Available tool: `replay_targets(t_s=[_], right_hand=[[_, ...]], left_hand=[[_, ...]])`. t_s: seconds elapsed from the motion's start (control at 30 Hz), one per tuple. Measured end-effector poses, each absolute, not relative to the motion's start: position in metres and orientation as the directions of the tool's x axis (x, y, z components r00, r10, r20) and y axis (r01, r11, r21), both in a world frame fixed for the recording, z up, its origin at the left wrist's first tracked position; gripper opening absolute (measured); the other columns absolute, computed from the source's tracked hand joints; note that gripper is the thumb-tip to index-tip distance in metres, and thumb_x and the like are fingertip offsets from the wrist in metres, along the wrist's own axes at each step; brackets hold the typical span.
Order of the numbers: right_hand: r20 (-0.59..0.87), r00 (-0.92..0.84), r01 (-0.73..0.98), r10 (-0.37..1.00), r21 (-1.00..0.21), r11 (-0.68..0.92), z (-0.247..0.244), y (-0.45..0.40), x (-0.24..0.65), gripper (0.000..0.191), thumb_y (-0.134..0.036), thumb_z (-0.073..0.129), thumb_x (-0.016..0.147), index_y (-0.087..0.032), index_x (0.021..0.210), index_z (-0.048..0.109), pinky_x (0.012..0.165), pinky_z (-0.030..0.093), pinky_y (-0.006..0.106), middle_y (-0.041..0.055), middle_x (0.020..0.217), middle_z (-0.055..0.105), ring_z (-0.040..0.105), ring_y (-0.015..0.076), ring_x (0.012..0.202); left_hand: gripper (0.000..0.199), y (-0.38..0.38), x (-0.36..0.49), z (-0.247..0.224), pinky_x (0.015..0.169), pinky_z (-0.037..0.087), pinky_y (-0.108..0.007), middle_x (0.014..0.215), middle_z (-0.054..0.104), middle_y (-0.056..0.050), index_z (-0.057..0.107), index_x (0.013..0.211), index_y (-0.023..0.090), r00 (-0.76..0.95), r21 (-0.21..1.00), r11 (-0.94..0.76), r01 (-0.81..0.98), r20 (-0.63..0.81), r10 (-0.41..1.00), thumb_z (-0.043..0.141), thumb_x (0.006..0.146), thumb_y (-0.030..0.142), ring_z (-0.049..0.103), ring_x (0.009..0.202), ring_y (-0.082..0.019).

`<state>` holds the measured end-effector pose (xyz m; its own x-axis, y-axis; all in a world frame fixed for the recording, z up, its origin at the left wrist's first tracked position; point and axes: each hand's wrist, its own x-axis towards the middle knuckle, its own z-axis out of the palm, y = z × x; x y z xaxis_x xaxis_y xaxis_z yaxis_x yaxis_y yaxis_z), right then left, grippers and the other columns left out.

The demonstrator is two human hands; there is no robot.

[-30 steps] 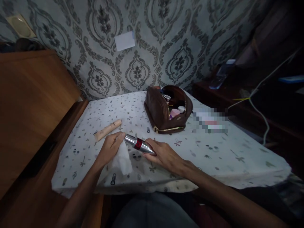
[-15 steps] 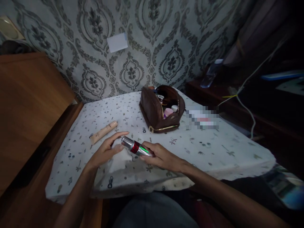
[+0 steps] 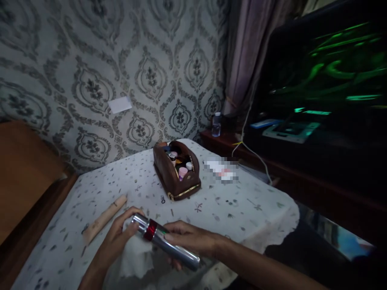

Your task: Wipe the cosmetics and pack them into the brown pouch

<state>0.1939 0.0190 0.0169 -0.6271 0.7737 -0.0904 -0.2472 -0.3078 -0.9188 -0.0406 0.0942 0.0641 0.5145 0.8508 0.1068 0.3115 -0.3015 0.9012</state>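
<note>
In my right hand is a slim silver bottle with a red band near its top. The fingers wrap round its body, and the bottle lies slanted, its top toward the upper left. My left hand closes on the silver top end, thumb in front and index finger behind. White tissue hangs just below the left hand; whether the fingers also hold it is hard to tell. A beige cosmetic tube rests on the cloth to the left of that hand.
A brown makeup bag stands unzipped on the patterned tablecloth, with several small cosmetics inside. A blurred white item lies right of it. Farther right are a water bottle, a cable and a dark screen.
My view has swung up and to the right, bringing the dark screen in. The silver bottle now shows more of its lower body, and my left hand has closed in on its top.
</note>
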Motion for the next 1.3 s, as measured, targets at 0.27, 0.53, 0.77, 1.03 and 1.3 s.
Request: replay_targets(t_s=[0.27,0.53,0.77,1.03,1.3], right_hand=[[0.056,-0.420,-0.278,0.906,-0.958,-0.069,0.030,0.004,0.225,0.052,-0.062,0.068,0.079,-0.016,0.102,0.061,0.045,0.038,0.018,-0.0023,0.073,0.063,0.053,0.0053,0.046],[0.081,-0.079,-0.509,0.994,-0.860,0.030,0.069,0.014,0.260,0.042,-0.047,0.078,0.076,-0.016,0.098,0.060,0.064,0.052,0.023,0.0045,0.086,0.069,0.067,0.0121,0.070],[0.066,0.203,-0.082,0.977,-0.993,0.084,0.118,0.066,0.302,0.026,-0.038,0.071,0.075,-0.015,0.080,0.059,0.068,0.047,0.027,0.0012,0.076,0.062,0.060,0.0141,0.071],[0.277,0.285,0.932,0.918,-0.304,-0.198,0.147,0.120,0.301,0.029,-0.042,0.054,0.088,-0.015,0.093,0.065,0.060,0.034,0.027,0.0084,0.089,0.069,0.063,0.0213,0.081],[0.336,0.182,0.983,0.924,-0.039,-0.179,0.133,0.134,0.280,0.032,-0.030,0.055,0.088,-0.010,0.112,0.062,0.085,0.045,0.033,0.0193,0.116,0.067,0.059,0.0298,0.111]], left_hand=[[0.066,0.115,-0.019,0.046,0.082,0.055,-0.029,0.110,0.072,-0.006,0.068,0.111,0.020,0.122,0.994,0.035,0.099,-0.047,0.991,0.075,0.065,0.066,0.066,0.104,-0.026],[0.056,0.104,0.007,0.055,0.059,0.051,-0.026,0.084,0.071,-0.003,0.067,0.108,0.021,0.306,0.993,0.013,0.121,-0.050,0.951,0.068,0.074,0.065,0.066,0.074,-0.022],[0.060,0.121,-0.010,0.014,0.057,0.044,-0.024,0.075,0.065,-0.001,0.068,0.095,0.018,0.289,0.977,0.129,0.172,-0.176,0.941,0.071,0.066,0.070,0.060,0.066,-0.019],[0.056,0.123,-0.010,0.000,0.058,0.040,-0.024,0.069,0.060,0.000,0.067,0.083,0.018,0.329,0.979,0.043,0.199,-0.109,0.938,0.066,0.068,0.073,0.054,0.065,-0.018],[0.057,0.128,-0.012,-0.004,0.059,0.038,-0.024,0.064,0.054,0.002,0.065,0.084,0.018,0.455,0.967,-0.001,0.254,-0.118,0.882,0.060,0.074,0.074,0.049,0.063,-0.016]])
